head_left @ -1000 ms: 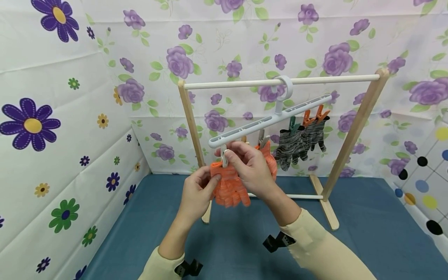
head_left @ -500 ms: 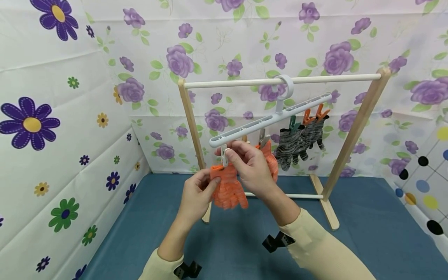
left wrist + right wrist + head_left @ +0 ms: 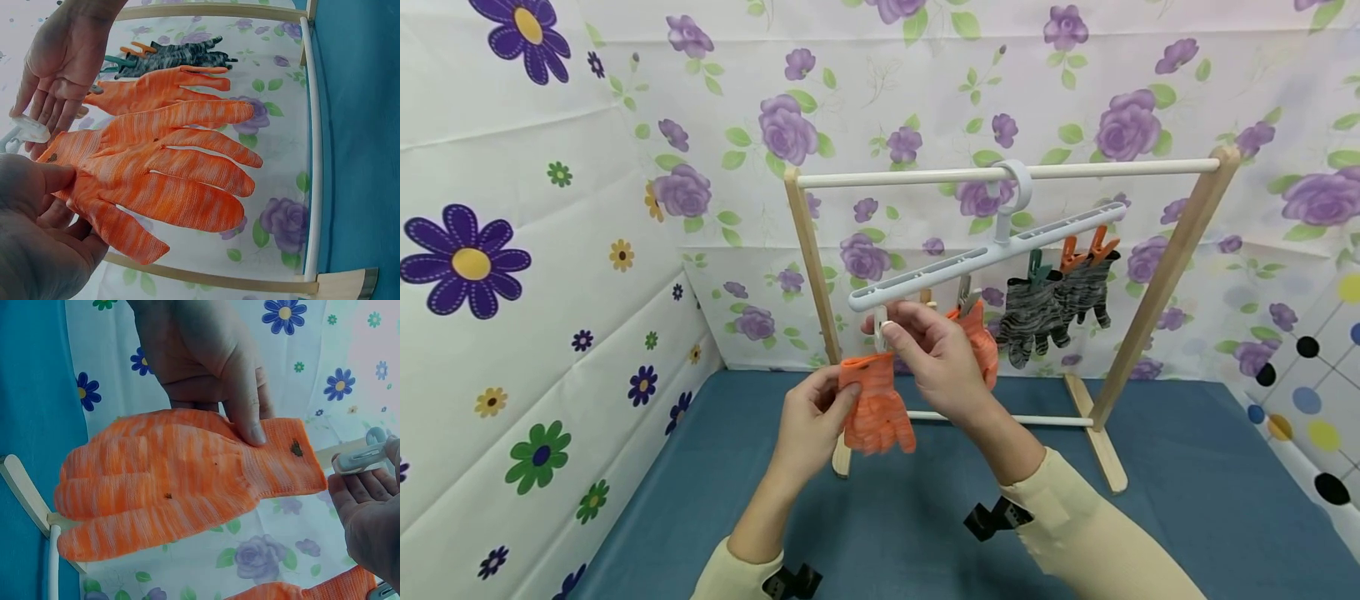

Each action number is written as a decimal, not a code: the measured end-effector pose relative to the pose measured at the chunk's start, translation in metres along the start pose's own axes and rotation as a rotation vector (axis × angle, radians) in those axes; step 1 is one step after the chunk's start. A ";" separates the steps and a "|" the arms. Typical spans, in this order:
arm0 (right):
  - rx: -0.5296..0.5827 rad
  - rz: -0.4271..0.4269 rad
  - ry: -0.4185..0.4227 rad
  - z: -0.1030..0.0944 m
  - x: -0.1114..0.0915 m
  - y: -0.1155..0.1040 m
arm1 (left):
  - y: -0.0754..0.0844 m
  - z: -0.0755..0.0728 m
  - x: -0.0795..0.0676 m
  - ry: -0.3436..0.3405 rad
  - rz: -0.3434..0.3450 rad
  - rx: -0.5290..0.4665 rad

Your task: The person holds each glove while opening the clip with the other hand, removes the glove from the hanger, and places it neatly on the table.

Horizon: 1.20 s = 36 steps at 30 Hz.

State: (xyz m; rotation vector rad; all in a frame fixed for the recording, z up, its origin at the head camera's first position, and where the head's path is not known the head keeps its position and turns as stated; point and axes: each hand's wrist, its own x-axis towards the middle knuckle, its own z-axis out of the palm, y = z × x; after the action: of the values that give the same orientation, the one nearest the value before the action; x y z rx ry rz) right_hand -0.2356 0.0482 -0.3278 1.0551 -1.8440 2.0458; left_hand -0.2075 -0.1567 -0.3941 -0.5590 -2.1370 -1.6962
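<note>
An orange knit glove (image 3: 877, 408) hangs from my left hand (image 3: 808, 421), which pinches its cuff between thumb and fingers. In the right wrist view a dark spot marks the cuff, and the cuff's edge is apart from the white clothespin (image 3: 362, 459). My right hand (image 3: 943, 362) pinches that clothespin just under the left end of the light grey hanger (image 3: 955, 265). Behind the right hand, a second orange glove (image 3: 981, 346) hangs from a grey clothespin (image 3: 967, 298). Farther right on the hanger are two grey-black gloves (image 3: 1030, 312).
The hanger hooks over the white rod of a wooden rack (image 3: 1165, 300), tilted lower at its left end. Green (image 3: 1037, 267) and orange clothespins (image 3: 1101, 243) hold the grey-black gloves. A blue cloth (image 3: 985, 533) covers the table, with flowered sheets behind and to the left.
My left hand has drawn the orange glove slightly down and left, its cuff coming away from the white clothespin. My right hand stays at the clothespin; the hanger's right end has shifted a little right.
</note>
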 end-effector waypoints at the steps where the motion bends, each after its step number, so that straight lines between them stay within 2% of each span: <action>1: 0.002 0.001 -0.002 0.000 0.000 0.000 | -0.001 -0.001 0.000 0.002 -0.003 0.002; 15: 0.006 0.004 -0.010 0.001 0.002 -0.004 | -0.010 -0.018 -0.007 0.036 -0.056 0.038; 29: -0.014 0.012 0.003 0.000 0.002 -0.003 | -0.017 -0.032 -0.013 0.073 -0.041 0.073; 36: -0.020 0.016 0.019 0.000 0.000 -0.002 | -0.023 -0.039 -0.017 0.092 -0.062 0.092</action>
State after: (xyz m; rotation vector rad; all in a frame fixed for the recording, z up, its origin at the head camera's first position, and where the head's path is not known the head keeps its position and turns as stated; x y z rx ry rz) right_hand -0.2342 0.0487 -0.3265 1.0151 -1.8660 2.0348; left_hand -0.2034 -0.2008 -0.4132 -0.3853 -2.1748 -1.6127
